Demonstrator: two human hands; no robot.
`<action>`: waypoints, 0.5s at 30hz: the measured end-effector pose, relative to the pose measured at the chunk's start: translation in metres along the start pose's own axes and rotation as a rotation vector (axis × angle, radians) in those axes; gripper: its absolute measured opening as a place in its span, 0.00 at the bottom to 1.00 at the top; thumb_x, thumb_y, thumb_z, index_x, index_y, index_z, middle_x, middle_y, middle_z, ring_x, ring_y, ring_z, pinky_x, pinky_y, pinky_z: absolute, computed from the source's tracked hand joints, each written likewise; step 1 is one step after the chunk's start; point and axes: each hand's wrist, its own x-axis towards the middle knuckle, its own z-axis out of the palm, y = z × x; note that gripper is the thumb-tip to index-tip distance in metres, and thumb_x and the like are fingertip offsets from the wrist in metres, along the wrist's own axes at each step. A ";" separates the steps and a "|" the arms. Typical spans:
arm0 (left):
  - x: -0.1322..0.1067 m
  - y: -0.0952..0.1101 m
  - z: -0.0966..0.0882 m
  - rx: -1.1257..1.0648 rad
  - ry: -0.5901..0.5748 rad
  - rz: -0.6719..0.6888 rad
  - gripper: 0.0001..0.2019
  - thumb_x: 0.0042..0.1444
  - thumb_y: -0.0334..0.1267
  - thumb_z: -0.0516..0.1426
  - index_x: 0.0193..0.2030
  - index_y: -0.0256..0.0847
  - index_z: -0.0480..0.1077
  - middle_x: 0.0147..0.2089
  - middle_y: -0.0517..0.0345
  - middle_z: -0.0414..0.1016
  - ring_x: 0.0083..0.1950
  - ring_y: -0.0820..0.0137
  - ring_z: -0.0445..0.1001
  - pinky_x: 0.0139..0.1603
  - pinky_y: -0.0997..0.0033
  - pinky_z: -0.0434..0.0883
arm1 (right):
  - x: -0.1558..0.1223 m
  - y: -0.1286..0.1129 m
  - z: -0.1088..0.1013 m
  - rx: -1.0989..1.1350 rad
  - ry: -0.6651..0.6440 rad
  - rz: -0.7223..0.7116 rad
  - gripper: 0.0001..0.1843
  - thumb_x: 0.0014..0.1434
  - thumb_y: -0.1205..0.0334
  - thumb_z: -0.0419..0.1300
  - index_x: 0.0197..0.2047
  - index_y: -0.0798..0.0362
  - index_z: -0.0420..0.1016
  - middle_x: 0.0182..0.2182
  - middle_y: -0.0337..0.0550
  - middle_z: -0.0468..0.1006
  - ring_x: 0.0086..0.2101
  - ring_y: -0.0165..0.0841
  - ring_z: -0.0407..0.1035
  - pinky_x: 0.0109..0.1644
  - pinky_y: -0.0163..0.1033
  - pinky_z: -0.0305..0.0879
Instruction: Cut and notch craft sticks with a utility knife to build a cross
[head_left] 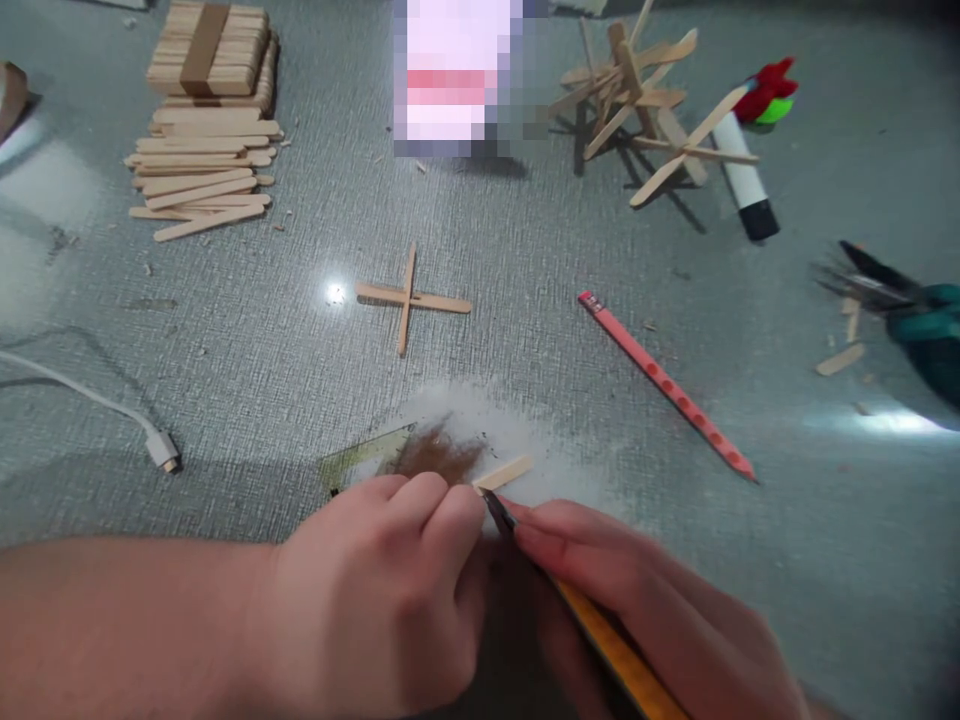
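My left hand (390, 590) is closed at the lower middle, its curled fingers pinning a wooden craft stick (508, 470) whose far end pokes out to the right. My right hand (637, 590) grips a yellow-handled craft knife (600, 640), and the dark blade touches the stick beside my left knuckles. Beneath the work lies a brown stained patch (442, 452) ringed with whitish smears, next to a thin translucent greenish sheet (360, 455). Farther up, two crossed craft sticks (409, 300) form an X flat on the table.
Stacked craft sticks (210, 60) stand at upper left, with loose ones (199, 180) before them. A stick structure (637, 90) and a white tube (739, 170) are at upper right. Right of centre lies a pink pencil (667, 385); pliers (922, 310) sit far right, a cable (112, 400) left.
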 end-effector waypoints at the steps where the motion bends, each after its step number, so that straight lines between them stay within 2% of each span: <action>1: 0.000 0.000 0.000 0.003 0.004 -0.007 0.19 0.69 0.26 0.46 0.25 0.40 0.64 0.25 0.61 0.63 0.24 0.72 0.61 0.23 0.67 0.62 | 0.000 0.000 0.000 -0.006 0.002 -0.003 0.18 0.60 0.68 0.63 0.53 0.45 0.75 0.47 0.46 0.84 0.42 0.44 0.82 0.48 0.43 0.83; 6: 0.000 0.002 0.000 0.001 0.001 -0.016 0.20 0.69 0.27 0.46 0.25 0.40 0.64 0.25 0.61 0.63 0.23 0.72 0.61 0.23 0.68 0.62 | -0.001 0.002 0.001 -0.045 -0.022 -0.017 0.19 0.62 0.68 0.61 0.55 0.45 0.73 0.48 0.46 0.84 0.43 0.43 0.82 0.50 0.43 0.83; 10: -0.002 0.001 0.000 -0.019 -0.023 -0.042 0.18 0.69 0.27 0.46 0.26 0.39 0.64 0.25 0.61 0.64 0.23 0.73 0.62 0.23 0.68 0.62 | -0.001 0.005 0.000 -0.063 -0.036 -0.041 0.20 0.60 0.71 0.59 0.55 0.47 0.71 0.47 0.47 0.82 0.42 0.40 0.82 0.49 0.39 0.82; 15: -0.001 0.000 0.000 0.019 0.002 0.025 0.20 0.68 0.25 0.47 0.24 0.40 0.62 0.25 0.61 0.63 0.24 0.73 0.61 0.23 0.68 0.60 | 0.000 0.003 -0.001 -0.052 -0.016 -0.025 0.21 0.59 0.72 0.59 0.54 0.45 0.70 0.46 0.45 0.83 0.41 0.40 0.82 0.46 0.40 0.84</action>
